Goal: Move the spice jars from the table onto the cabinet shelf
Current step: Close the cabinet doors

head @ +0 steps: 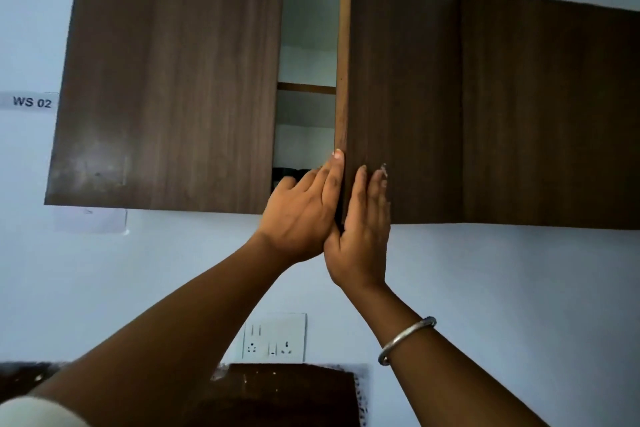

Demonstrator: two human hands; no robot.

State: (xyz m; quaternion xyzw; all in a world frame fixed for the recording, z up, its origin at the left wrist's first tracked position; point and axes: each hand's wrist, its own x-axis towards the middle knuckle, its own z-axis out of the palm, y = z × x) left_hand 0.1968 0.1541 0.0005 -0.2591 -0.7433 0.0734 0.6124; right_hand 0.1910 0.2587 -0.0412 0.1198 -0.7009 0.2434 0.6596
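Above a switchboard (274, 336) on pale wall, brown cabinet (166, 80), door (398, 80) ajar

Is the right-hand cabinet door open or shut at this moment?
Open. The door is swung out edge-on, showing a shelf in the gap, with the left hand and right hand on its lower edge.

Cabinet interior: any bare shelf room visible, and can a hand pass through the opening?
Upper compartment, between the left door and the open door's edge, looks bare. Below the shelf board the back looks bare, but dark items crowd the bottom. Both hands, left and right, occupy the narrow gap's lower end.
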